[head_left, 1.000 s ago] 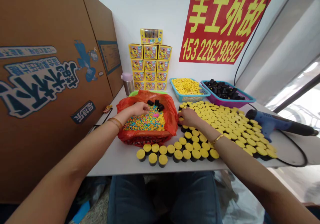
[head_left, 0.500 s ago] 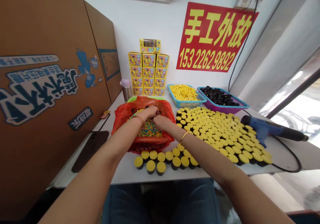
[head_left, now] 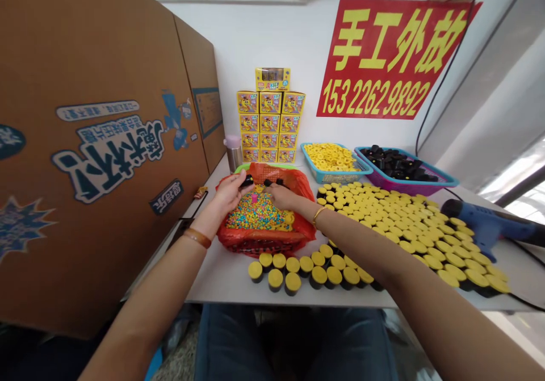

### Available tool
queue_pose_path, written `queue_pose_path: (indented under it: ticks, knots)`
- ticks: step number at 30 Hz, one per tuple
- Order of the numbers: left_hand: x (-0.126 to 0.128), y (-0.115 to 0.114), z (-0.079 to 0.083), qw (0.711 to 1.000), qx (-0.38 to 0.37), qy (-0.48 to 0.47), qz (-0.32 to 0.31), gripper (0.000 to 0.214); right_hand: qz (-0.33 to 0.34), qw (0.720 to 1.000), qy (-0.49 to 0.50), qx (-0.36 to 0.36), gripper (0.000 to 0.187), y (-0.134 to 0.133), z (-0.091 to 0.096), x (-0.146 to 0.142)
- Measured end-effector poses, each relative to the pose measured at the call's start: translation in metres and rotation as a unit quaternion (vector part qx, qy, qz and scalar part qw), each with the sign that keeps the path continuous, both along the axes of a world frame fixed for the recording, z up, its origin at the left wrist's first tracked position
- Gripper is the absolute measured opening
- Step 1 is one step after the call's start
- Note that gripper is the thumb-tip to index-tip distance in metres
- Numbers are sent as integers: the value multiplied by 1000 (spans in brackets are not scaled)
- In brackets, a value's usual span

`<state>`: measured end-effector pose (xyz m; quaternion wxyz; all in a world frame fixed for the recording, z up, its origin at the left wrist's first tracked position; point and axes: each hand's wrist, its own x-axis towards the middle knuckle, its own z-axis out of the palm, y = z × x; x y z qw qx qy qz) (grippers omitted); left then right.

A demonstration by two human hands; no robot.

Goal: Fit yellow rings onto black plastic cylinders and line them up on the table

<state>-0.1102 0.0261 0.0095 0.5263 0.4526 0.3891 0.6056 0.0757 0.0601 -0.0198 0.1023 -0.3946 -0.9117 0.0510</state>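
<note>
Left hand (head_left: 227,195) is pinching a black piece (head_left: 246,182) over the orange bag (head_left: 296,185) of candy beads (head_left: 258,213). Right hand (head_left: 284,197) has its fingers curled, can't tell if they're gripping anything.

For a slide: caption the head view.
Left hand pinches a black piece over candy in an orange bag, right hand beside it.

Table (head_left: 221,284), seen from the seated person's side. Centre: a bag-lined basket (head_left: 264,246) holding candies (head_left: 258,216). Behind it: stacked boxes (head_left: 270,114), a flask (head_left: 233,153) to their left. Right of the boxes, side by side: a basket of discs (head_left: 336,178) and a basket of caps (head_left: 404,188). In front of these, and before the bag-lined basket: rows of capped tubes (head_left: 383,222). Far right: a heat gun (head_left: 485,222). Left of the table: cardboard panels (head_left: 85,239). Behind the baskets: a sign (head_left: 395,57) on the wall (head_left: 264,34).
</note>
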Motion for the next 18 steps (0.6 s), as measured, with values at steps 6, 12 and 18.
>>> queue_pose_path:
  ticks: [6,12,18]
  knots:
    - [-3,-22,-10,994,-14,-92,53,23,61,997,-49,-21,33,2,1,-45]
    - [-1,-24,-14,996,-14,-91,-21,25,31,997,-53,-40,32,7,11,-25]
    - [-2,-24,-13,997,-56,-42,-19,31,45,992,-31,-112,31,-5,20,13]
